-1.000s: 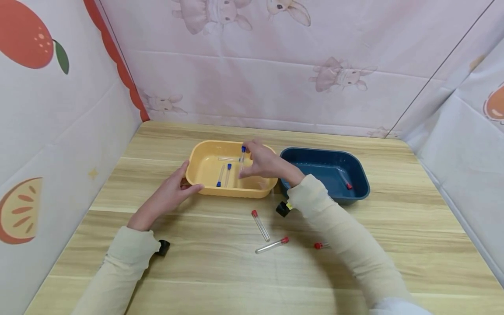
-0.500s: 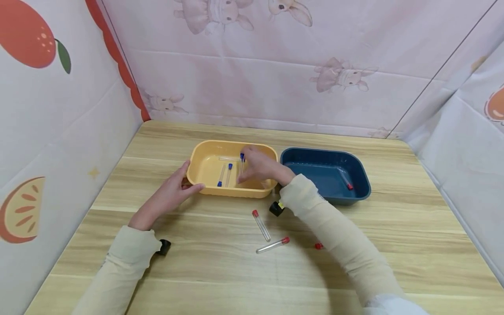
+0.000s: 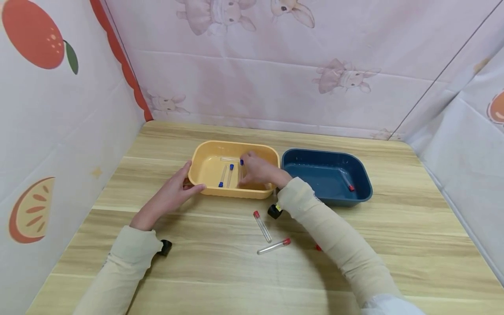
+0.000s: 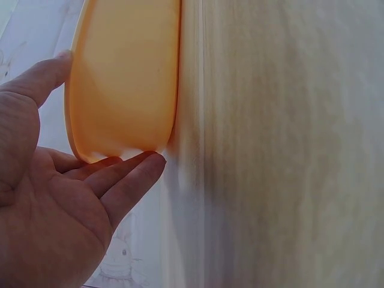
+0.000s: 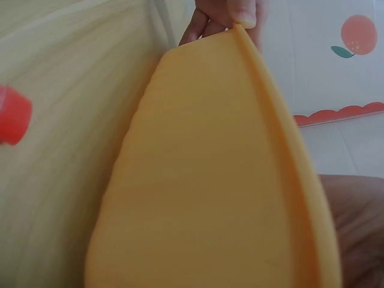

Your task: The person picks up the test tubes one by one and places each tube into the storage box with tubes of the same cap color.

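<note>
A yellow plastic box stands on the table, its left end gripped by my left hand. In the left wrist view the thumb of that hand lies at the rim, the fingers against the outer wall. My right hand reaches down inside the box and pinches a test tube with a blue cap, held upright close over the floor; the fingers hide part of it. Left of it lie two more blue-capped tubes and a clear tube. The right wrist view shows mostly the box's outer wall.
A dark blue box stands just right of the yellow one, with a red-capped tube inside. On the table in front lie two red-capped tubes, and another red cap shows beside the right sleeve. Printed cloth walls the table's back.
My right hand has lowered the blue-capped test tube deeper into the yellow box. The left hand keeps its grip on the box's end.
</note>
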`<state>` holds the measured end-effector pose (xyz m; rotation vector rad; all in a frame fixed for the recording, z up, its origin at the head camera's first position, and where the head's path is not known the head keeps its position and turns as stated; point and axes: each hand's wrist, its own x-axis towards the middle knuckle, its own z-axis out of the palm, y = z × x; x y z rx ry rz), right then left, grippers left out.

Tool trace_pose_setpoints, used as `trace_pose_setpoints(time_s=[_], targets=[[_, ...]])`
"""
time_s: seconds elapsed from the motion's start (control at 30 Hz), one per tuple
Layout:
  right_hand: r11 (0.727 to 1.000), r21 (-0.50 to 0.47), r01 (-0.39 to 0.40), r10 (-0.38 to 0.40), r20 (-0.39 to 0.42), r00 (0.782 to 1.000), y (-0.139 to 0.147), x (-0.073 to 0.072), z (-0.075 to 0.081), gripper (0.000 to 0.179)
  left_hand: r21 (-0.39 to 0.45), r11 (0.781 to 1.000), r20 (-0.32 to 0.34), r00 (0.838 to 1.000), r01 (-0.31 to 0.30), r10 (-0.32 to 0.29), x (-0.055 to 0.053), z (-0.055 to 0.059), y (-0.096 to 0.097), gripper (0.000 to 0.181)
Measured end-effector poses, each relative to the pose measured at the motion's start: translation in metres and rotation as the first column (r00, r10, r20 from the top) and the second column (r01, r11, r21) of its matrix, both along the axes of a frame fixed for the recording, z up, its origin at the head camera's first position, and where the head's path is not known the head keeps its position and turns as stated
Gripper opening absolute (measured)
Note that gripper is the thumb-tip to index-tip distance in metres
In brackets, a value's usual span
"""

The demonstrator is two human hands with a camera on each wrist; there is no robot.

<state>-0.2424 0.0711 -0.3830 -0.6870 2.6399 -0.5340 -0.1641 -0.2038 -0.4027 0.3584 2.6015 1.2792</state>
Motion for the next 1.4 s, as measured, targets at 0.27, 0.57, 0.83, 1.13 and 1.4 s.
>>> trace_pose_setpoints(time_s=[0.27,0.57,0.83,1.13,1.4], targets=[[0.999,0.04,-0.03,0.032,-0.052,0.998,0.0,0.0,-0.005,0.088,-0.003,1.0,0.002,1.0,0.003,-0.003,0.0,0.0,0.001,0.093],[0.997,0.065,-0.036,0.042,-0.087,0.995,-0.001,0.002,-0.01,0.09,0.005,1.0,0.006,1.0,0.006,-0.006,0.0,-0.001,0.001,0.094],[0.998,0.047,-0.036,0.04,-0.079,0.996,0.0,0.003,-0.011,0.092,-0.003,1.0,0.008,1.0,0.006,-0.006,-0.001,-0.001,0.002,0.094],[1.0,0.017,-0.021,0.022,-0.055,0.998,0.004,0.007,-0.002,0.092,-0.001,1.0,0.01,1.0,0.006,-0.006,0.0,-0.001,0.001,0.095],[0.994,-0.089,-0.059,0.054,-0.052,0.997,0.014,0.011,0.01,0.083,0.013,1.0,0.004,1.0,0.006,-0.006,-0.001,-0.001,0.0,0.094]])
